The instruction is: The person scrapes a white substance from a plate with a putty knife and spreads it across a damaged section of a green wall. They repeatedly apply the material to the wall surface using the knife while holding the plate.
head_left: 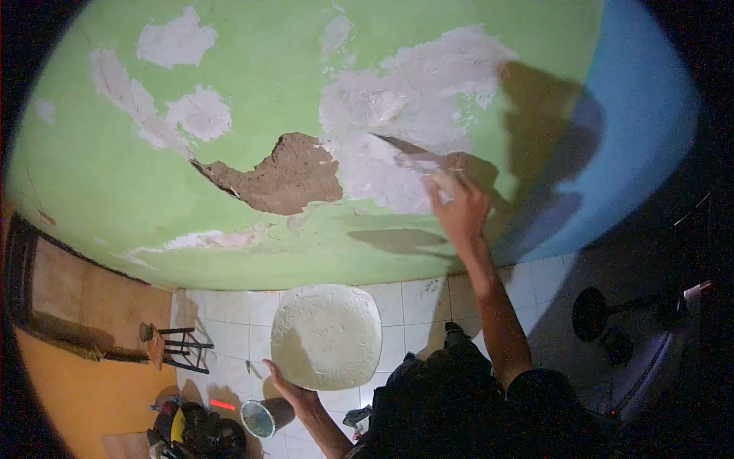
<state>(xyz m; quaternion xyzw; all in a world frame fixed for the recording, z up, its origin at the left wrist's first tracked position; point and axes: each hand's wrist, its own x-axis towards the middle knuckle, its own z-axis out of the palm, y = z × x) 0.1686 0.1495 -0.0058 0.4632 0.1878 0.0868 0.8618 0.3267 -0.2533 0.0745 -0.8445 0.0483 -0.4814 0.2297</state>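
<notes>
The right hand (pixel 459 205) gripped a flat metal putty knife (pixel 409 151) against the peeling green wall (pixel 252 84) while, at seven o'clock, the left hand (pixel 294 390) clasped a square white plaster-coated board (pixel 327 336).

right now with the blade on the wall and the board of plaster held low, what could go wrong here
The left hand grips the plaster-covered board only at its lower edge, so it may tip and drop plaster on the tiled floor. The right hand presses the trowel beside the bare brown patch; loose edges there might flake off further. The bucket stands close to the feet, a possible trip.
</notes>
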